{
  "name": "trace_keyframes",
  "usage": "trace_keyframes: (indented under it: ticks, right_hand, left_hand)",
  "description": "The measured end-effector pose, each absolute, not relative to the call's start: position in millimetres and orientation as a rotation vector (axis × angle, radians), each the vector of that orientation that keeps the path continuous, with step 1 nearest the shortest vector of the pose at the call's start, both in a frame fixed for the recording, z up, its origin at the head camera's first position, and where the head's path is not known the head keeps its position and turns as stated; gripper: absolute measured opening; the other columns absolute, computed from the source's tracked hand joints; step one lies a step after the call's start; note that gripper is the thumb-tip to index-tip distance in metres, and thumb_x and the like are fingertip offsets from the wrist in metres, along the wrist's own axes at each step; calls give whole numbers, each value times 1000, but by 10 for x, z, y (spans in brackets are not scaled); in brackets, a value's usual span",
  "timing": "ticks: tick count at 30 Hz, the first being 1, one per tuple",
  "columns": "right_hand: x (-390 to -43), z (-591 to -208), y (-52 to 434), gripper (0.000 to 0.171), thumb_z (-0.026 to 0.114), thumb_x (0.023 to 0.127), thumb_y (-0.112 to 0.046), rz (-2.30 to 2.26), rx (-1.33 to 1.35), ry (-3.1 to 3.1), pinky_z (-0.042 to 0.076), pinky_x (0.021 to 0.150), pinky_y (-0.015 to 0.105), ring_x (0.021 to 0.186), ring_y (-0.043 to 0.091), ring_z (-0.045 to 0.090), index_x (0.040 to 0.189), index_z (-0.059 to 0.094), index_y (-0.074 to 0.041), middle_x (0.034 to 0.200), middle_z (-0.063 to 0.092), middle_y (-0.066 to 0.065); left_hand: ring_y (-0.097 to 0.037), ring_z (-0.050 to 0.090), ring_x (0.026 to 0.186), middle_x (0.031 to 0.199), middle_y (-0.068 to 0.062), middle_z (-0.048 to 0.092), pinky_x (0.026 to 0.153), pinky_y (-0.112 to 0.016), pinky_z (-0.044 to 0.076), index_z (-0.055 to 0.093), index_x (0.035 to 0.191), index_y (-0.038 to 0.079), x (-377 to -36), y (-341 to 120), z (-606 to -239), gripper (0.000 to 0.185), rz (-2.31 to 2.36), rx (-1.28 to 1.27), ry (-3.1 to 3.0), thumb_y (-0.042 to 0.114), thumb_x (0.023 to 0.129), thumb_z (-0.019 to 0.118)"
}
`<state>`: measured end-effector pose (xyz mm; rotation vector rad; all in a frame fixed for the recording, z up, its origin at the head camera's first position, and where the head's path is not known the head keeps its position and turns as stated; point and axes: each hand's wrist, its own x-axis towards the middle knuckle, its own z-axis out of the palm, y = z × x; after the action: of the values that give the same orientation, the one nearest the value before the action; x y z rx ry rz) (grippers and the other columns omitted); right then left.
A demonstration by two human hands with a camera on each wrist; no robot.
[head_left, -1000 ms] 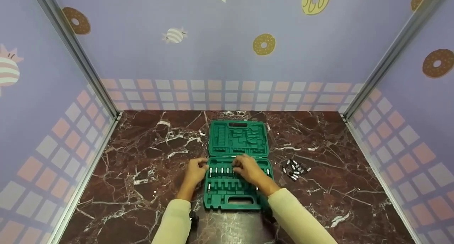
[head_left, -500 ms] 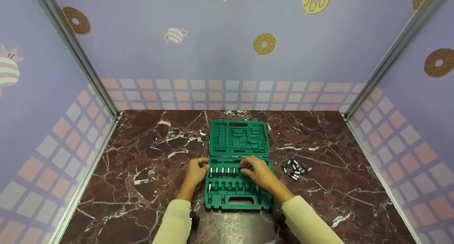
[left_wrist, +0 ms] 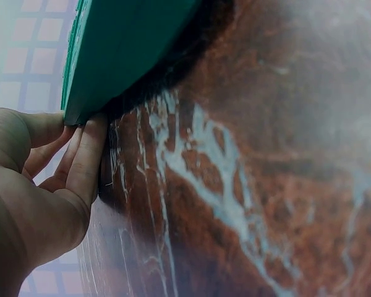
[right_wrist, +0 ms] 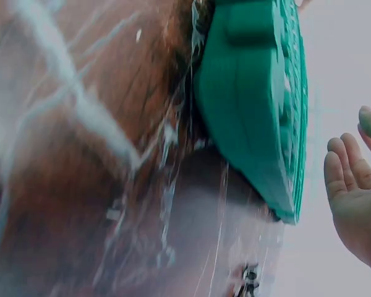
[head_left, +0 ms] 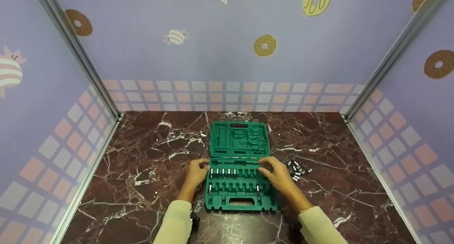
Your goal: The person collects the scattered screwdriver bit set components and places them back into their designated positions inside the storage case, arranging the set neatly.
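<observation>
A green plastic socket case [head_left: 262,203] lies spread flat, its moulded lid [head_left: 239,139] on the far side. Several short silver-and-dark bits, which look like sockets, stand in the left part of the upper row [head_left: 223,172]. The lower row has one socket at its left end [head_left: 210,189] and another near its right end [head_left: 258,189]. My left hand [head_left: 195,172] pinches the case's left edge, thumb above and fingers beneath in the left wrist view. Over the right edge hovers my right hand [head_left: 278,173], fingers apart and relaxed, seen from the palm side [right_wrist: 358,192] in the right wrist view.
A loose pile of sockets [head_left: 297,170] lies on the marbled tabletop [head_left: 159,141] just right of the case, partly behind my right hand. Patterned walls [head_left: 227,91] enclose the table at the back and both sides.
My right hand has let go of a socket in the upper row, which now stands exposed there, and has moved right to the case's edge. The left hand has stayed put.
</observation>
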<state>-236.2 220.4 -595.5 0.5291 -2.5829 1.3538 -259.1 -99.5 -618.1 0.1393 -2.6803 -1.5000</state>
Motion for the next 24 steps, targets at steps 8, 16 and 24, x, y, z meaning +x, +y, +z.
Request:
trace_keyframes:
  ticks: [8,16,24]
  right_hand:
    - [-2312,-5963,2496,24,78,89,-1,1413,343,-2473,58,80,30,94,23,71,111,72,-6,105,74,8]
    - [-2254,-6024,2810,23,79,89,-3,1341,183,-2480,56,77,24,91,18,70,110,74,-6,105,76,11]
    - [-2218,-6077,3131,33,83,87,-8,1237,73,-2533,52,75,22,91,29,70,119,74,-9,110,75,14]
  left_hand:
    - [-28,68,89,95,-14,74,80,-46,54,78,112,1,-2596,-997,-6176,21,-1496,134,-2678,1,92,71]
    - [-28,68,89,94,-13,75,82,-46,55,79,112,2,-2600,-993,-6197,21,-1485,134,-2681,0,92,72]
    - [-27,67,88,95,-14,73,79,-45,54,77,113,0,-2592,-1007,-6167,21,-1537,131,-2670,-1,93,70]
